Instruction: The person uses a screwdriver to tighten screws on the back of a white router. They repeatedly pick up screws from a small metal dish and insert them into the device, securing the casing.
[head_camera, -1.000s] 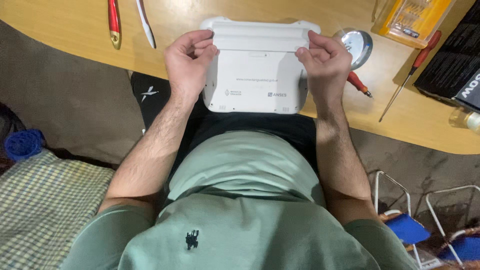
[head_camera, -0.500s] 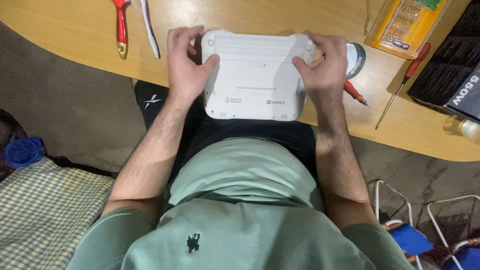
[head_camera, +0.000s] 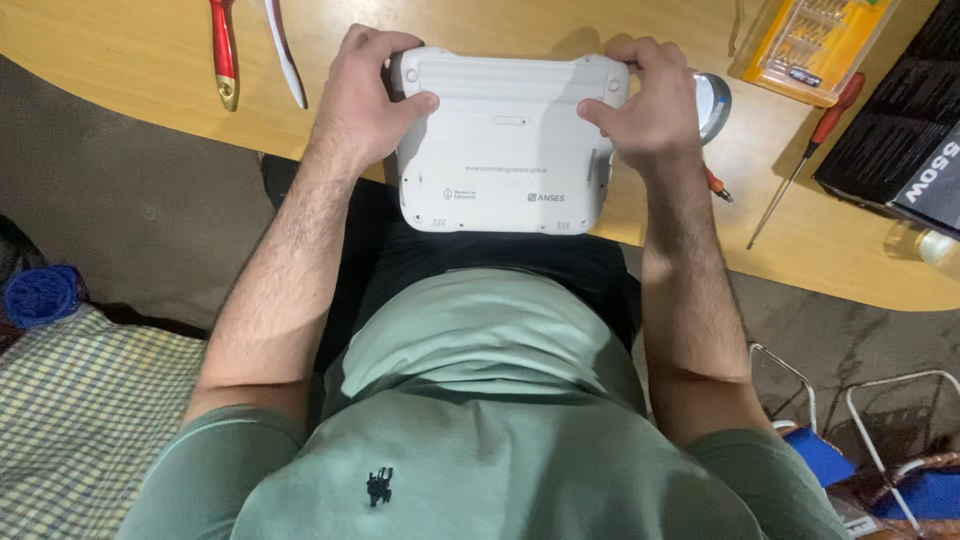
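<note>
Lying flat, white laptop (head_camera: 505, 150), long axis left-right

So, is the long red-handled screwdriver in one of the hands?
No, the long red-handled screwdriver lies on the wooden table, right of the right hand.

We are looking through a single camera worn on the person's head, and it is pointing steeply down along the chest and forearms toward the edge of a wooden table (head_camera: 120, 60). It is sitting close: the green shirt is filling the bottom of the frame, and the two hands, left hand (head_camera: 365, 100) and right hand (head_camera: 650, 105), are landing in the upper middle, gripping a white device (head_camera: 505, 150). The table is running across the top, its edge curving down to the right, with the floor showing to the left and lower right. We are working with no second view, so nothing is being shared.
</note>
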